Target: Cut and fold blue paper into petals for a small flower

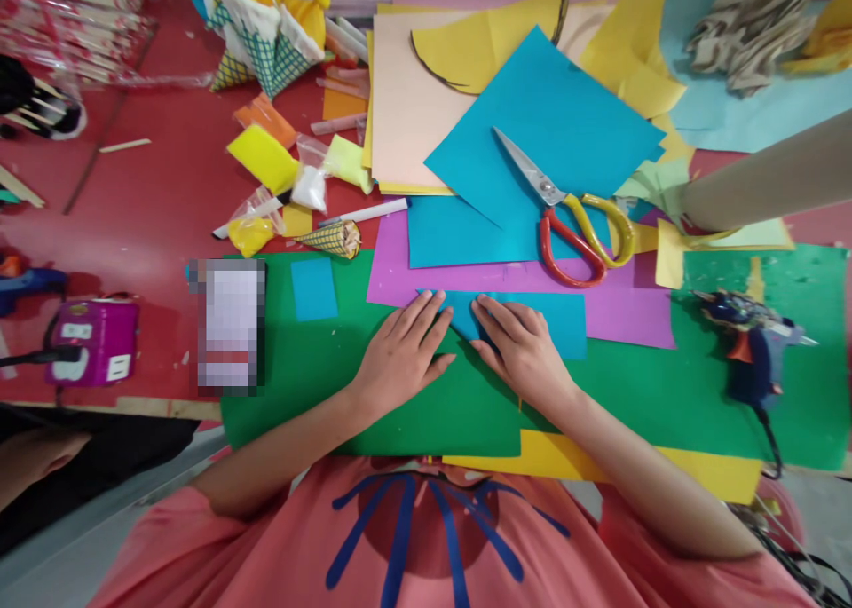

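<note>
My left hand (pixel 405 348) lies flat with fingers stretched out, its fingertips pressing the left end of a blue paper strip (pixel 546 319). My right hand (pixel 520 346) lies flat beside it, fingers on the same strip where a corner is folded over. The strip rests on a purple sheet (pixel 619 311) and a green sheet (pixel 319 368). Neither hand grips anything.
Red-and-yellow scissors (pixel 565 209) lie on a large blue sheet (pixel 542 124) just beyond. A blue glue gun (pixel 752 346) sits at right. Another person's arm (pixel 765 182) reaches in from the right. A purple power strip (pixel 93 342) and craft supplies crowd the left.
</note>
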### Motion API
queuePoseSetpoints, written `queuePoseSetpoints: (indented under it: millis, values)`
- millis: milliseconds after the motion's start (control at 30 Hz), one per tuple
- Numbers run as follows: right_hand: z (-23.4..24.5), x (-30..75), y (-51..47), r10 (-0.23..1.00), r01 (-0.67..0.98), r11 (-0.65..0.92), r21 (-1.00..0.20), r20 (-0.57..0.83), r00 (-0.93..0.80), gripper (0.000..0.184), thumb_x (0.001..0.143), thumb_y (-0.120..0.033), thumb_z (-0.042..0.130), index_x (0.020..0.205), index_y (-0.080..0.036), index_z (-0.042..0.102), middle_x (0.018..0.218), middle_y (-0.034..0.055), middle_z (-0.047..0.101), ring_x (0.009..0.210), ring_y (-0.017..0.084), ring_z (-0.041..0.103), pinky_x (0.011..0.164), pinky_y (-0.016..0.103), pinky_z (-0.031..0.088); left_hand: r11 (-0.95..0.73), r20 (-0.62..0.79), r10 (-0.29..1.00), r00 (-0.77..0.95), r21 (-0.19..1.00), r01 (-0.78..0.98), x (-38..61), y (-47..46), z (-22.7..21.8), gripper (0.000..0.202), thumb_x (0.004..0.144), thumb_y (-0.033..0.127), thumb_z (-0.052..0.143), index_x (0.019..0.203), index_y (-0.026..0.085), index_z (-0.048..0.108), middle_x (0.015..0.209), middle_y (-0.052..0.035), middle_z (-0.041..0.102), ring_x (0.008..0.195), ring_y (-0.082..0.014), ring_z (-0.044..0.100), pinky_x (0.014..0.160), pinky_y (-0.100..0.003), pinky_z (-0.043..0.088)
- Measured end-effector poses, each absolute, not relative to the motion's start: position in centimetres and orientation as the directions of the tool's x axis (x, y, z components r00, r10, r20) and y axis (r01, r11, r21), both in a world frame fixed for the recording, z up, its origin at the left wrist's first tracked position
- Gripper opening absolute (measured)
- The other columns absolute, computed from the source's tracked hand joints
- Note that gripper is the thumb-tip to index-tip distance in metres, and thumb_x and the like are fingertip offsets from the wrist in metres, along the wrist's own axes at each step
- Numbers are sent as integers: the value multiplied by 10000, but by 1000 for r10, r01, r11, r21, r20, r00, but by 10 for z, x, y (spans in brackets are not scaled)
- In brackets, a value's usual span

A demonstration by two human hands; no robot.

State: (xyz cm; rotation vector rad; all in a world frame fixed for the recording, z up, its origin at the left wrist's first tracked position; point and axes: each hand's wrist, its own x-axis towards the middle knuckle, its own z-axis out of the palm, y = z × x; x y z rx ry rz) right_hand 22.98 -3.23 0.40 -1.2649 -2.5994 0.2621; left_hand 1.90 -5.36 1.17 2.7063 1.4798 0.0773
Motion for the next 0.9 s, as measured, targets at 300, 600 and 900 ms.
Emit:
queuePoseSetpoints:
  millis: [300,600,900]
  values:
    - [4,230,-32,796,748,601,-283,128,-591,437,937,-358,440,1269,-103,564,1281,130,600,1029,268,503,864,404,449,-565,10,822,569,132,815,4,-52,11,547,938,387,400,1377,62,408,1437,-168,432,1347,-264,392,1065,-382,376]
    - [5,230,-33,786,746,615,-254,124,-606,436,941,-347,432,1287,-109,548,1296,128,592,1023,266,510,849,403,449,-619,12,784,621,98,779,-3,-47,14,534,943,389,386,1376,79,424,1422,-170,452,1316,-272,436,1051,-382,394]
    - [4,231,-34,783,744,616,-258,104,-613,470,937,-373,430,1319,-113,518,1319,137,572,1035,273,503,857,410,439,-627,19,778,628,80,775,-5,-46,12,539,942,399,385,1401,115,398,1437,-145,440,1317,-265,436,1065,-386,362]
